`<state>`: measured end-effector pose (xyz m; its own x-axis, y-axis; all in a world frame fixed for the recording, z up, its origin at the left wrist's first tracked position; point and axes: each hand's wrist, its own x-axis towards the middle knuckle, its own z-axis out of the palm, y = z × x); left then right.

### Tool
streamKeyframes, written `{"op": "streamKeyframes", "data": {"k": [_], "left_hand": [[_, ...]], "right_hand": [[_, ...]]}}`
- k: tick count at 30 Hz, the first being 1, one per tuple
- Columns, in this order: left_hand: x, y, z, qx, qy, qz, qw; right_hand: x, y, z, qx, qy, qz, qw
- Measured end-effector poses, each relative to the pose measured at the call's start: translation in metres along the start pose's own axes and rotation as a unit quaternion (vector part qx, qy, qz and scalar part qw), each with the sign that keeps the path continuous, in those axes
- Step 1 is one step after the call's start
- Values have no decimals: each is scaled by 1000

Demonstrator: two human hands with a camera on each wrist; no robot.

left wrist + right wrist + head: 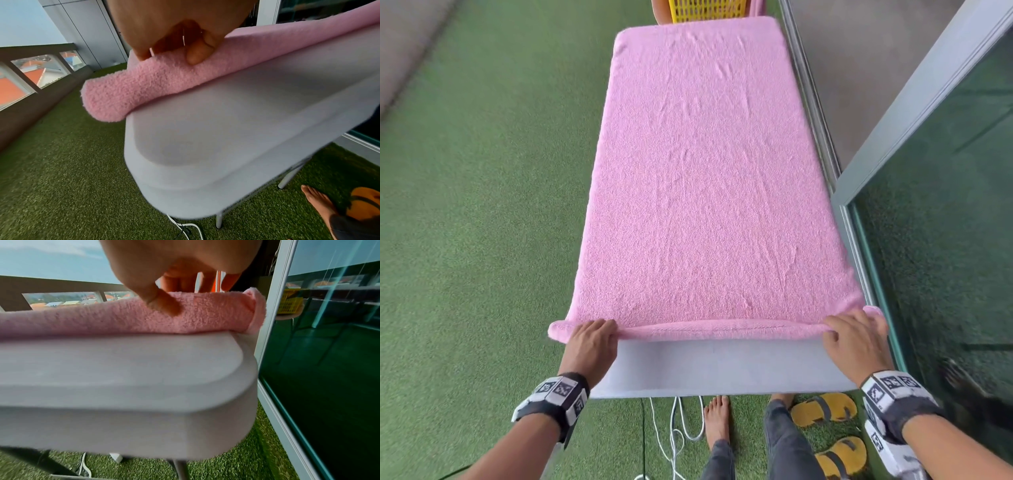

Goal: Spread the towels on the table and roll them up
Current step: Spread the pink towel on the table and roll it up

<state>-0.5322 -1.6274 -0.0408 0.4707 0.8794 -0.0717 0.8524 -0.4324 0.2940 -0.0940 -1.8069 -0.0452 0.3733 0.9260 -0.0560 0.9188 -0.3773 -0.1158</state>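
A pink towel (pixel 698 164) lies spread over almost the whole white table (pixel 715 370), its near edge turned over into a thin roll (pixel 722 330). My left hand (pixel 594 334) grips the roll's left end (pixel 127 91), thumb in front and fingers over the top. My right hand (pixel 854 329) grips the right end (pixel 205 316) the same way, thumb pressed into the front of the roll. Both ends stick out slightly past the table's sides.
A yellow basket (pixel 705 10) stands beyond the table's far end. A glass door and metal frame (pixel 914 144) run close along the right side. Green turf (pixel 482 205) surrounds the table. White cables (pixel 678 431), yellow sandals (pixel 825 411) and my bare feet are below the near edge.
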Motion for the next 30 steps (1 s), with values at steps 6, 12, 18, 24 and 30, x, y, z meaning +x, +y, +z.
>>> {"op": "streamKeyframes", "data": {"k": [6, 12, 18, 24, 30], "left_hand": [[21, -2, -2, 47, 7, -45, 998], [4, 7, 16, 11, -1, 1, 1000], [14, 2, 10, -11, 0, -41, 999], [-10, 5, 17, -28, -13, -63, 998], [-66, 13, 17, -30, -35, -39, 998]], "right_hand": [[20, 0, -7, 30, 13, 11, 999], [0, 0, 7, 56, -37, -45, 997], [-1, 4, 15, 65, -42, -27, 997], [-28, 1, 12, 74, -75, 0, 994], [-73, 0, 6, 55, -70, 14, 996]]}}
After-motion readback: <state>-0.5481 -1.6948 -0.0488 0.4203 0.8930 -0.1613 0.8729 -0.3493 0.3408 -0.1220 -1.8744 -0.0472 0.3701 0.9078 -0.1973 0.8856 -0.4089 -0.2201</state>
